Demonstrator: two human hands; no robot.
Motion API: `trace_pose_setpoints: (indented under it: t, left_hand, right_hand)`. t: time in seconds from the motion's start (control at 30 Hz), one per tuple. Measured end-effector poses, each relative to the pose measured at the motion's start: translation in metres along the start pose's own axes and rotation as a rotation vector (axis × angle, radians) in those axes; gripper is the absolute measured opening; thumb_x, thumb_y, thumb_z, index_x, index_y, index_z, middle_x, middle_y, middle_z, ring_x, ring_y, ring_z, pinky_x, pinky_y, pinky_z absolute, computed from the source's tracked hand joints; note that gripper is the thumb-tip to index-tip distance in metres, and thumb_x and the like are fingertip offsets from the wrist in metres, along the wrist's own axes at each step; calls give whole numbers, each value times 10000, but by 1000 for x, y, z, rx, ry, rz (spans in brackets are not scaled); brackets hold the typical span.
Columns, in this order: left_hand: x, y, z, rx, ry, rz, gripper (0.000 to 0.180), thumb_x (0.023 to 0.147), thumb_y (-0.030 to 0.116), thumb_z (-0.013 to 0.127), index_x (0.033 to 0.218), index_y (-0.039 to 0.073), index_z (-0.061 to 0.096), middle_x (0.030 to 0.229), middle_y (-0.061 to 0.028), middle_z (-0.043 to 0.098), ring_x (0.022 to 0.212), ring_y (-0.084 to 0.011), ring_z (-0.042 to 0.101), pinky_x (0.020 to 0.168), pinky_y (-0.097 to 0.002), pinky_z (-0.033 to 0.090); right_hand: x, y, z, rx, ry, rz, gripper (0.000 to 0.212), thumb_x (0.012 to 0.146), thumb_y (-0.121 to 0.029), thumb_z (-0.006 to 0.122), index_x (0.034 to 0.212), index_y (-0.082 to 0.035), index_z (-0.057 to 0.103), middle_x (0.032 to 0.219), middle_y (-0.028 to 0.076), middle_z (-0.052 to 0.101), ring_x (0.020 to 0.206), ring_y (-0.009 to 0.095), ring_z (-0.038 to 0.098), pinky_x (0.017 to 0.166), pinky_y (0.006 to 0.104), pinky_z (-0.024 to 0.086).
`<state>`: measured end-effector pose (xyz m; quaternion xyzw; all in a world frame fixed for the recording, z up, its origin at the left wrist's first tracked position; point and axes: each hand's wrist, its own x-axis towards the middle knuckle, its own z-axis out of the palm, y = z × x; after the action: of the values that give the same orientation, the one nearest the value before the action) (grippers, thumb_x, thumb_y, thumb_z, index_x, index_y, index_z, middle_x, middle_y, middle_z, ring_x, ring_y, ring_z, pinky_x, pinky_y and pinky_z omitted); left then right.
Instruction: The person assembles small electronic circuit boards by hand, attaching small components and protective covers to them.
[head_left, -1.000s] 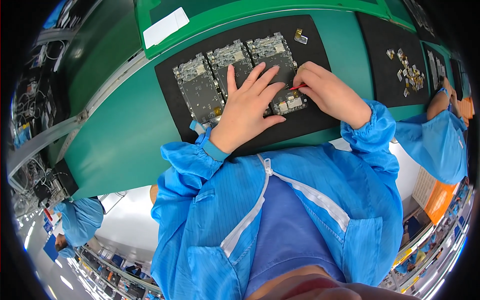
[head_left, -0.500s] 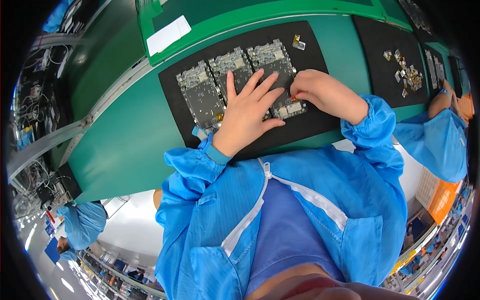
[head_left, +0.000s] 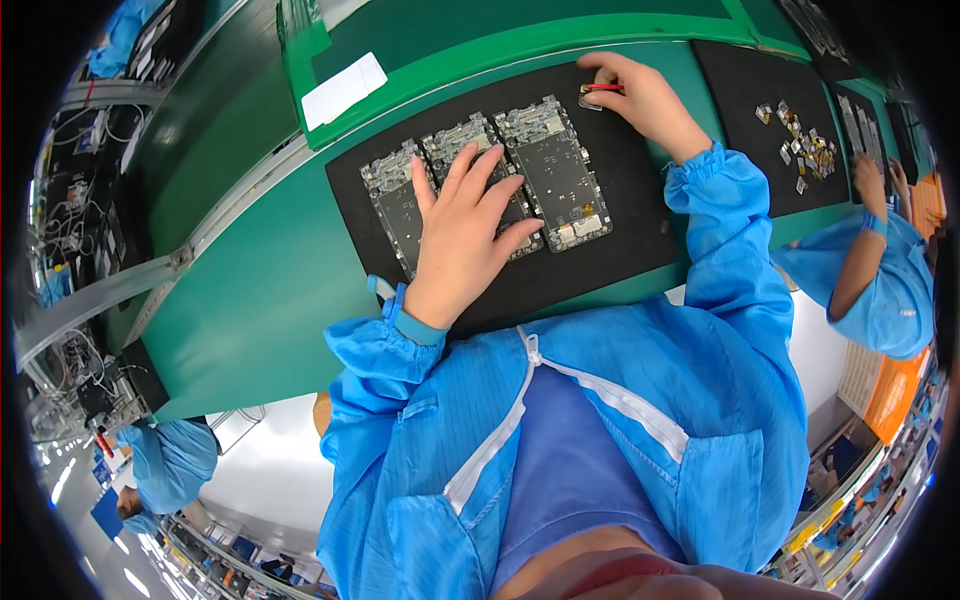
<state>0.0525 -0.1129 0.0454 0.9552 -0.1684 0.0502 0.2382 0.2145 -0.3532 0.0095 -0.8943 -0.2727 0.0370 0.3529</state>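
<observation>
Left hand: our left hand (head_left: 462, 238) lies flat with fingers spread open, pressing on the middle circuit board (head_left: 487, 180) and gripping nothing.
Right hand: our right hand (head_left: 640, 98) reaches to the far edge of the black mat (head_left: 640, 235), fingers pinched closed on red-handled tweezers (head_left: 603, 89).
Small part: a little metal piece (head_left: 589, 102) sits on the mat right at the tweezer tips – we cannot tell whether it is gripped or only touched.
Boards: three boards lie side by side on the mat, the left board (head_left: 398, 205) and right board (head_left: 558, 172) flanking the middle one.
Worktop: the green worktop (head_left: 260, 300) carries the mat; a second mat (head_left: 745, 95) to the right holds loose metal bits (head_left: 803, 148).
Neighbour: another person's hand (head_left: 868, 172) works near those bits.
Risk: we judge the tiny piece could slip from the tweezers – a weak pinch would cause it.
Risk two: leaning on the middle board could shift it against its neighbours.
</observation>
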Motion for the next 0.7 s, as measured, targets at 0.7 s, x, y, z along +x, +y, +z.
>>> trace_pose_setpoints:
  t: [0.7]
  left_hand:
    - [-4, 10, 25, -189, -7, 109, 355, 738, 239, 737, 1054, 110, 638, 1256, -68, 531, 1255, -275, 428, 1084, -598, 132]
  right_hand:
    - [-59, -57, 0, 384, -208, 34, 105, 845, -88, 629, 913, -8, 619, 828, 109, 619, 773, 249, 613, 676, 321, 487]
